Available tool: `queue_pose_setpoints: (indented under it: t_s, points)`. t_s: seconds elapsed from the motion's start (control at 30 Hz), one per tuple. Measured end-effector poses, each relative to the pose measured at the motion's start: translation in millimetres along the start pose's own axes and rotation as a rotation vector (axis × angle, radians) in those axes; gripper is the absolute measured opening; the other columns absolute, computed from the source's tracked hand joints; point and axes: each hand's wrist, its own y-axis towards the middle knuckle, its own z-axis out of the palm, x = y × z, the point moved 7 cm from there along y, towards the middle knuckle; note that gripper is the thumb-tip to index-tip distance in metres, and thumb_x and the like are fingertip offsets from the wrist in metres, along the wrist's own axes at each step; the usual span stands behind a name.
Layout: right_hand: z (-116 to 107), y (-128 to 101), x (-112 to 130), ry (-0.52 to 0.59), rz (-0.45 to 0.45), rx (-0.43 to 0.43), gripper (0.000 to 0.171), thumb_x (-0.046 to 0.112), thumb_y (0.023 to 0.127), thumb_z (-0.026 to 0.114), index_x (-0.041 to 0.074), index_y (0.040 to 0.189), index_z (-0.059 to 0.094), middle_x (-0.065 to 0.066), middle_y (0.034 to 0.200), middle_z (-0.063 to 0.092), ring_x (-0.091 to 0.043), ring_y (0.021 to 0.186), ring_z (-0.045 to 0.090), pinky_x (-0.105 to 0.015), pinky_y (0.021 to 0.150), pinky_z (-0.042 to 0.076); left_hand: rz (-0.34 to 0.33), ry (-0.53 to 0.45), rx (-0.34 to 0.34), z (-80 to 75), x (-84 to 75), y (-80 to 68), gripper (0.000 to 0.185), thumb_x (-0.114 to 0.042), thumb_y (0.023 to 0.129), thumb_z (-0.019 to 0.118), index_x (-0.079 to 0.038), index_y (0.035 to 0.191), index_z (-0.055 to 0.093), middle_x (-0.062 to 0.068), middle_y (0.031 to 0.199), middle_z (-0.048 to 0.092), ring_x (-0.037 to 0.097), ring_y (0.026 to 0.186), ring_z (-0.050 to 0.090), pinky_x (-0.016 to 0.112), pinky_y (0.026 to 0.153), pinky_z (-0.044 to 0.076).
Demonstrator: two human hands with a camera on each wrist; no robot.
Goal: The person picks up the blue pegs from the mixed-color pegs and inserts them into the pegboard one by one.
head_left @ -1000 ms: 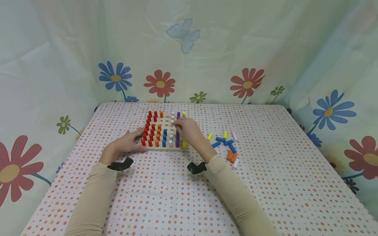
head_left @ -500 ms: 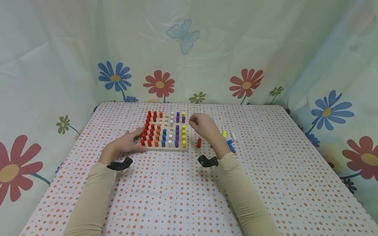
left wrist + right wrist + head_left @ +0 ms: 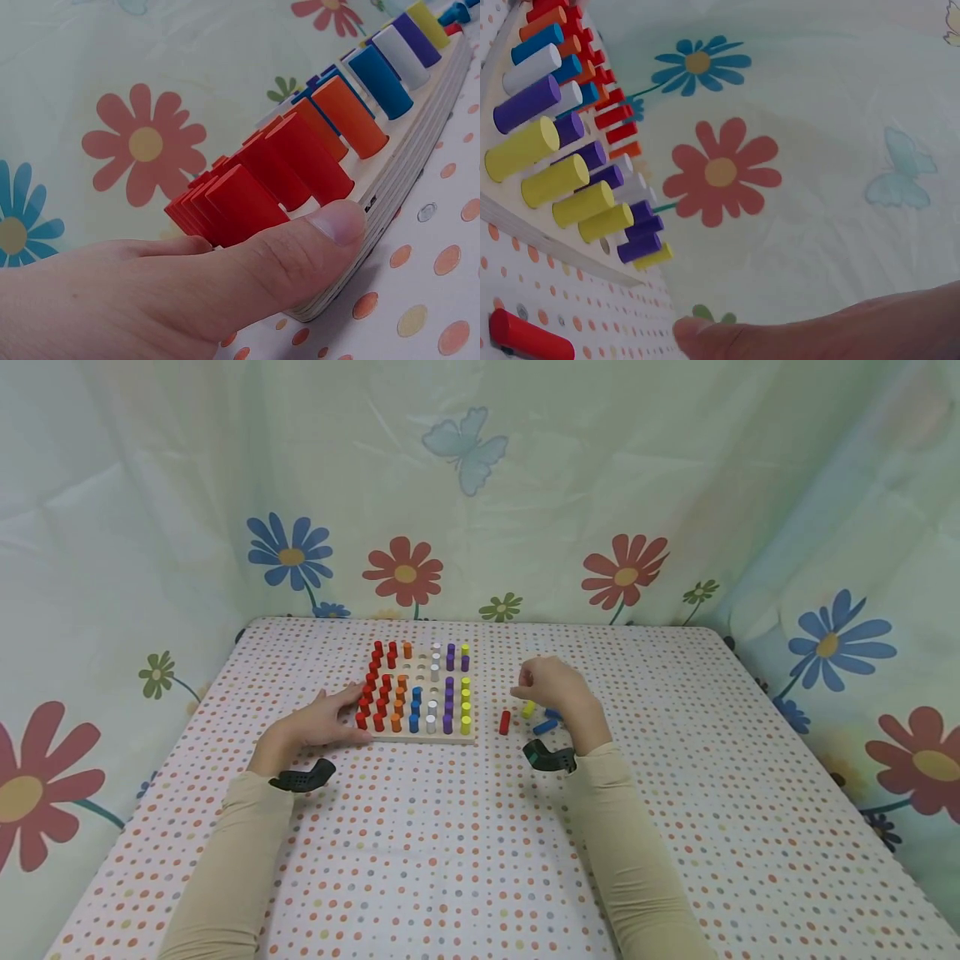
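A wooden pegboard (image 3: 423, 737) stands upright pegs in columns: red (image 3: 378, 722) at the left, then orange, blue, white, purple, with yellow pegs (image 3: 466, 725) at the right. Several holes in its middle and back show bare. At the front left corner my left hand (image 3: 322, 720) holds the board, thumb along the front edge and fingers at the left side. My right hand (image 3: 558, 683) hovers right of the board with loosely bent fingers, above loose pegs; nothing shows between its fingertips. Among the yellow column sits one purple peg (image 3: 465, 663).
A loose red peg (image 3: 505, 722) lies right of the board. Near it are a yellow peg (image 3: 528, 709) and a blue peg (image 3: 545, 727), with another blue one partly behind the right hand. Dotted cloth covers the table (image 3: 420, 860); a flowered curtain (image 3: 540, 485) hangs behind.
My right hand has left the white pegs on the board and travelled right, now over the loose pegs. The red peg and the yellow column came into view. My left hand stays put.
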Motion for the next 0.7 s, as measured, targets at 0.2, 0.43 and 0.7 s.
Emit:
queue_pose_setpoints:
  t_s: [0.2, 0.43, 0.7]
  points:
    - [4.4, -2.9, -11.2, -0.059, 0.024, 0.093, 0.023, 0.03, 0.084, 0.071, 0.01, 0.083, 0.06, -0.002, 0.078, 0.057, -0.018, 0.07, 0.05, -0.028, 0.059, 0.039, 0.0, -0.001, 0.003, -0.1, 0.6, 0.5, 0.122, -0.069, 0.061, 0.074, -0.02, 0.154, 0.012, 0.006, 0.162, 0.003, 0.034, 0.146, -0.018, 0.06, 0.114, -0.014]
    - [15.3, -7.2, -23.3, -0.093, 0.089, 0.261, 0.025, 0.025, 0.085, 0.071, 0.009, 0.1, 0.061, -0.006, 0.098, 0.062, -0.022, 0.084, 0.054, -0.037, 0.074, 0.048, -0.005, -0.017, 0.008, -0.6, 1.8, 2.7, 0.122, -0.068, 0.061, 0.075, -0.023, 0.154, 0.01, 0.006, 0.162, 0.001, 0.032, 0.146, -0.018, 0.059, 0.115, -0.015]
    - [23.1, -7.3, -31.3, -0.097, 0.166, 0.315, 0.027, 0.025, 0.086, 0.07, 0.009, 0.106, 0.064, -0.009, 0.111, 0.064, -0.026, 0.095, 0.056, -0.045, 0.086, 0.049, -0.022, -0.035, 0.009, -0.2, 0.0, -0.9, 0.123, -0.068, 0.06, 0.076, -0.022, 0.154, 0.011, 0.006, 0.162, 0.002, 0.033, 0.145, -0.02, 0.06, 0.114, -0.015]
